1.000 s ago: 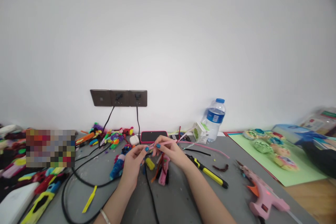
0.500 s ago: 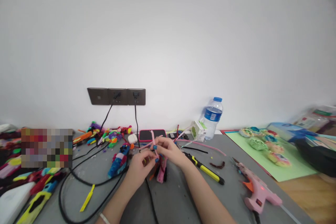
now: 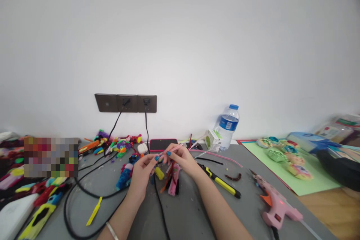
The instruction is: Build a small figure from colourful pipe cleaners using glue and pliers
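A pink pipe cleaner (image 3: 177,147) runs between my two hands above the middle of the desk. My left hand (image 3: 143,174) pinches it between thumb and fingers. Close beside, my right hand (image 3: 182,160) grips it with thumb and fingertips. Just beneath the hands are a yellow fuzzy piece (image 3: 159,173) and a pink fuzzy bundle (image 3: 174,182) with dark and orange parts. Whether these join the pipe cleaner I cannot tell, as fingers cover that spot. A blue fuzzy figure (image 3: 123,180) lies left of my left hand.
Black cables (image 3: 66,210) loop across the left side, near piles of colourful fuzzy pieces. A phone (image 3: 163,145) and a water bottle (image 3: 227,129) are at the wall. On the right lie a yellow-black craft knife (image 3: 223,185), a pink glue gun (image 3: 281,206) and green paper (image 3: 306,188).
The pink pipe cleaner has tipped from upright to nearly level. My left hand has moved slightly left, and the yellow piece beneath now shows more.
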Available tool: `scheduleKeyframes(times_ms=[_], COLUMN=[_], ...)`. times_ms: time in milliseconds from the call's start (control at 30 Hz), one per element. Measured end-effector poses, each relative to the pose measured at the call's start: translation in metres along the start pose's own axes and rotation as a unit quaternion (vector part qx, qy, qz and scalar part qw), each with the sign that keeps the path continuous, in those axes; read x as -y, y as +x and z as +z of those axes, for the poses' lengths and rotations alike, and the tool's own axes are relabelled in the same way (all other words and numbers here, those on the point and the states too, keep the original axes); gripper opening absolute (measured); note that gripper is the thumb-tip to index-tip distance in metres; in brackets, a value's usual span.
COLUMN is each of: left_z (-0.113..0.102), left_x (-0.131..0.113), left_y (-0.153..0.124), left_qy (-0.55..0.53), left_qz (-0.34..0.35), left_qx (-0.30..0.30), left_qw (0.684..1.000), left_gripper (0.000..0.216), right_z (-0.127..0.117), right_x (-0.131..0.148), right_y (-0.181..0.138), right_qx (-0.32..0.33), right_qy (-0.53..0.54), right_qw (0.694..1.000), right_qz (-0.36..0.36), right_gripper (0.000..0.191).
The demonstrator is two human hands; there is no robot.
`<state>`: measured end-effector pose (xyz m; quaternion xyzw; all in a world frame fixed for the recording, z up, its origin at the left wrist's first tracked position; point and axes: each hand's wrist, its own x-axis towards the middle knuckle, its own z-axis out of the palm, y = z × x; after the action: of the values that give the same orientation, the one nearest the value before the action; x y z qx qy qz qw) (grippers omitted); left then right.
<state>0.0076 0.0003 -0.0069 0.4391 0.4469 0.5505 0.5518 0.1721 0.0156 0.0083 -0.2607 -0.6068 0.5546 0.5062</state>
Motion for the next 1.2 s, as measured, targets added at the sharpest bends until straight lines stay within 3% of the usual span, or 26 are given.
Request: scheduleKeyframes(times_ms=[133, 233, 433, 500, 633, 733, 867, 1033, 1200], left_z=[-0.0007, -0.0008, -0.0015, -0.0019, -0.0027, -0.0024, -0.0009, -0.0023, -0.0053], left_x=[-0.0019, -0.0013, 0.0057, 0.0069, 0.006, 0.0033, 0.0005, 0.0018, 0.0055], left_y=[-0.0005, -0.002, -0.0018, -0.0003, 0.0022, 0.0022, 0.0015, 0.002, 0.0015], left_qy=[0.057, 0.108, 0.19, 0.153, 0.02, -0.062, -0.096, -0.036, 0.093], left_qz=[0.013, 0.049, 0.072, 0.064, 0.001, -0.046, -0.04, -0.03, 0.032], left_qx=[0.03, 0.087, 0.188, 0.173, 0.066, 0.024, 0.006, 0.039, 0.141], left_qw=[0.998, 0.989, 0.961, 0.971, 0.998, 0.997, 0.995, 0.998, 0.985], left_gripper=[0.036, 0.031, 0.024, 0.025, 0.037, 0.045, 0.04, 0.036, 0.03], right_z=[-0.0016, -0.0025, -0.0022, -0.0026, -0.0031, -0.001, 0.0027, 0.0016, -0.0021], right_x=[0.0001, 0.0006, -0.0028, -0.0038, -0.0019, 0.0003, 0.0, 0.0007, -0.0033], right_y=[-0.0004, -0.0013, -0.0021, -0.0014, 0.0004, 0.0008, 0.0005, 0.0008, -0.0003], right_qx=[-0.02, -0.032, 0.028, 0.013, -0.067, -0.042, -0.009, -0.014, -0.023], right_qy=[-0.019, -0.053, -0.072, -0.062, -0.011, 0.009, 0.014, 0.007, -0.002], right_qw=[1.0, 0.998, 0.997, 0.998, 0.997, 0.999, 1.0, 1.0, 1.0], right_qz=[-0.01, -0.006, 0.022, 0.014, -0.029, -0.028, -0.008, 0.003, 0.014], right_gripper=[0.032, 0.036, 0.036, 0.036, 0.035, 0.034, 0.031, 0.031, 0.035])
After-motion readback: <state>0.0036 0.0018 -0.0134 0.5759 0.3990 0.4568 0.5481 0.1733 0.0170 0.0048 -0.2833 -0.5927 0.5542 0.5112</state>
